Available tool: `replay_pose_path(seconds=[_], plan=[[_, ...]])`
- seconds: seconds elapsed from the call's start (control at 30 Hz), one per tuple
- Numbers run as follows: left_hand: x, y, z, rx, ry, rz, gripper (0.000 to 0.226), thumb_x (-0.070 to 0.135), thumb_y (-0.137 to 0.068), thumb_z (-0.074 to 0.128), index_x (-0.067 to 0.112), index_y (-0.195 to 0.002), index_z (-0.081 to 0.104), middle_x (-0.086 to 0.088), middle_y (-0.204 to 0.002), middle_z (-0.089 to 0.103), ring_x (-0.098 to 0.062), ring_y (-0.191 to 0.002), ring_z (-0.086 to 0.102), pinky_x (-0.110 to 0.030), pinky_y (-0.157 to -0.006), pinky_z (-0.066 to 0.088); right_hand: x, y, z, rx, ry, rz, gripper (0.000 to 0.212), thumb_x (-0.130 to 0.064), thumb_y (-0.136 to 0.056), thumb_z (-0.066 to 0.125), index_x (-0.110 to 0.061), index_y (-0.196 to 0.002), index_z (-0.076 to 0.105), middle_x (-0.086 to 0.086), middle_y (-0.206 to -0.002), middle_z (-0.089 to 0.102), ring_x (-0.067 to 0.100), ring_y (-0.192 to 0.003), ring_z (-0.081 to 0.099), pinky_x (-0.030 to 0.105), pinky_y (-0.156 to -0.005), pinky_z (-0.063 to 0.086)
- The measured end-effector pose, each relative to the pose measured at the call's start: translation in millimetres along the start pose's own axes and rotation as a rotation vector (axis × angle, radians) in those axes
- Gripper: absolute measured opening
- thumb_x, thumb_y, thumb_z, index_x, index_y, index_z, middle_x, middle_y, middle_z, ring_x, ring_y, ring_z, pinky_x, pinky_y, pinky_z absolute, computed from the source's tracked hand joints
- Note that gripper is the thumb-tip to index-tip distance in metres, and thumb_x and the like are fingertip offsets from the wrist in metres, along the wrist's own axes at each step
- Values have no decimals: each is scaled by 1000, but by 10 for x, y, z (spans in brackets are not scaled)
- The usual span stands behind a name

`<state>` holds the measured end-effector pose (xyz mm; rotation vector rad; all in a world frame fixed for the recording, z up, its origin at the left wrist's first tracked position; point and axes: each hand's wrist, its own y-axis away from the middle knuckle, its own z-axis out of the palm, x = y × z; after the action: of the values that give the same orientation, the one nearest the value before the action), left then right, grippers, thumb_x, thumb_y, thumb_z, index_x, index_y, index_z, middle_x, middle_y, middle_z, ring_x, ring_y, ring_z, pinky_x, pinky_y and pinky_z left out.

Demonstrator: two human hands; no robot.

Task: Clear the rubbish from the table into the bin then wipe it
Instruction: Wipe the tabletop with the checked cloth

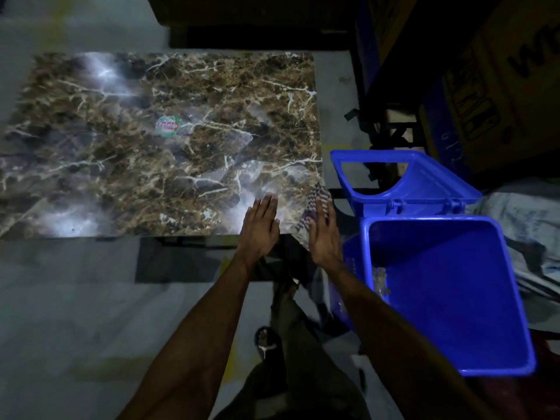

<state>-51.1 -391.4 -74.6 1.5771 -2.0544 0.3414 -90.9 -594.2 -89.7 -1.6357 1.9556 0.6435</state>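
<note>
A brown marble-patterned table [121,165] fills the upper left. A round green and red sticker or wrapper [168,125] lies near its middle. A checked cloth [315,204] lies at the table's near right corner. My right hand [324,234] hovers flat over the cloth, fingers straight, blurred. My left hand [262,228] is flat and open just left of it, over the table's front edge. A blue bin [448,298] stands open right of the table, its lid [406,180] flipped back. Some pale rubbish [380,283] shows inside the bin.
Cardboard boxes [491,86] and dark furniture stand behind the bin. Crumpled grey fabric [527,225] lies at the far right. My legs and a sandalled foot [266,341] stand on the grey floor in front of the table.
</note>
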Motion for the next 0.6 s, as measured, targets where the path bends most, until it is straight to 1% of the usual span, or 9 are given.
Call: replay_pose_path(seconds=[0.1, 0.17, 0.23, 0.3, 0.37, 0.4, 0.47, 0.5, 0.6], plan=[[-118, 190, -91, -52, -13, 27, 60, 37, -106, 33, 17, -162, 32, -5, -170, 26, -28, -158, 18, -48, -125, 23, 94, 96, -19, -26, 74, -36, 58, -46, -111, 25, -22, -164, 24, 9, -173, 9, 31, -157, 21, 52, -119, 34], [-203, 288, -166, -48, 3, 42, 59, 37, -106, 34, 18, -161, 34, -5, -169, 29, -29, -157, 21, -48, -124, 25, 126, 137, -43, -68, 170, -84, 61, -49, -110, 21, -20, -164, 25, 13, -172, 11, 33, -158, 17, 56, -123, 27], [-269, 378, -210, -29, -14, 36, 58, 36, -106, 35, 19, -161, 34, -4, -168, 30, -29, -157, 23, -50, -123, 27, 108, 147, -93, -134, 271, -136, 61, -49, -109, 20, -25, -165, 20, 8, -174, 8, 29, -160, 9, 54, -127, 17], [-348, 440, -234, -4, -52, 17, 57, 35, -106, 38, 22, -162, 33, -2, -169, 29, -30, -157, 22, -50, -122, 26, 76, 91, -130, -169, 382, -219, 59, -49, -108, 19, -31, -165, 15, 3, -173, 10, 27, -160, 8, 49, -126, 12], [-434, 477, -265, 18, -64, 6, 57, 37, -107, 40, 25, -162, 32, 1, -170, 27, -30, -157, 20, -50, -123, 23, 9, 5, -128, -186, 459, -328, 59, -50, -108, 22, -33, -164, 11, 1, -173, 15, 27, -159, 14, 46, -125, 12], [-476, 488, -280, 24, -64, 3, 57, 38, -107, 40, 26, -162, 32, 2, -170, 26, -29, -158, 18, -50, -123, 21, -27, -41, -98, -200, 481, -394, 59, -50, -108, 25, -33, -163, 11, 1, -172, 17, 26, -158, 18, 46, -124, 15], [-571, 508, -305, 44, -71, -12, 56, 39, -108, 36, 27, -162, 31, 3, -170, 25, -28, -158, 18, -49, -124, 19, -124, -137, 17, -245, 524, -540, 59, -50, -109, 28, -32, -164, 14, 1, -172, 18, 25, -157, 21, 48, -123, 24], [-629, 516, -331, 62, -70, -34, 54, 39, -109, 34, 28, -162, 31, 3, -170, 25, -27, -158, 17, -48, -125, 18, -208, -184, 101, -270, 541, -609, 59, -50, -109, 30, -32, -164, 17, 1, -172, 18, 25, -158, 20, 48, -124, 25], [-865, 546, -476, 126, -74, -112, 52, 38, -112, 32, 28, -162, 31, 2, -170, 25, -26, -158, 17, -48, -125, 18, -584, -316, 425, -330, 544, -770, 58, -48, -110, 36, -30, -164, 23, 2, -172, 17, 26, -159, 18, 48, -126, 21]])
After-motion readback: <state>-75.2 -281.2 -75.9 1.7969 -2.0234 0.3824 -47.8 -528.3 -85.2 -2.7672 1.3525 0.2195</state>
